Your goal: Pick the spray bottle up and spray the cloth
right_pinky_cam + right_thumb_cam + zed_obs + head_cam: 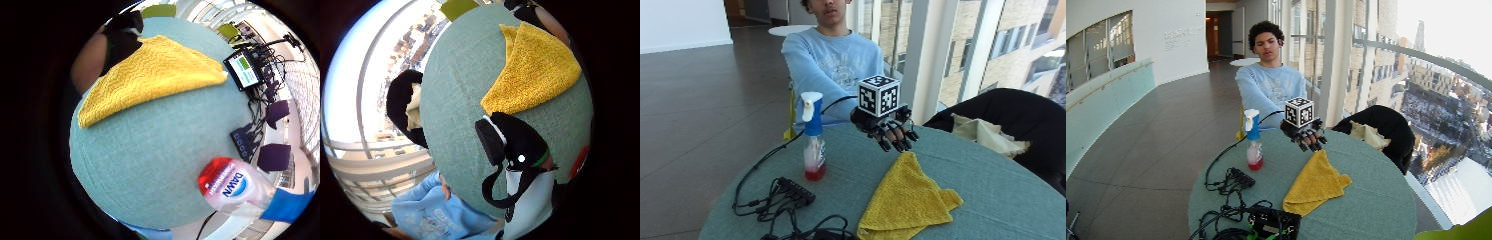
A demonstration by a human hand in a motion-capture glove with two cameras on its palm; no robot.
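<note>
Bottle [813, 137] stands upright on the table [986, 185], blue trigger head on top, a little red liquid at the bottom; the nozzle seems to point away from the cloth, though that is hard to tell. Cloth [906, 200], yellow and folded, lies flat well to the side of the bottle, nearer the camera in the outside view. Right hand [887, 129] hovers above the table beyond the cloth's far corner, apart from the bottle, fingers [899, 142] hanging loosely spread and holding nothing. Little-finger palm view shows the bottle [230, 187] at the rim of view, so the palm faces mostly the cloth [155, 75] and not the bottle. Risks, as judged: bottle is tall, narrow and nearly empty, so a sideways brush on approach could tip it. Cables [783, 200] and a black box lie just beside the bottle's base; a toppled bottle could land on them. A low grasp would leave the trigger out of reach. Spraying without turning the nozzle would miss the cloth.
</note>
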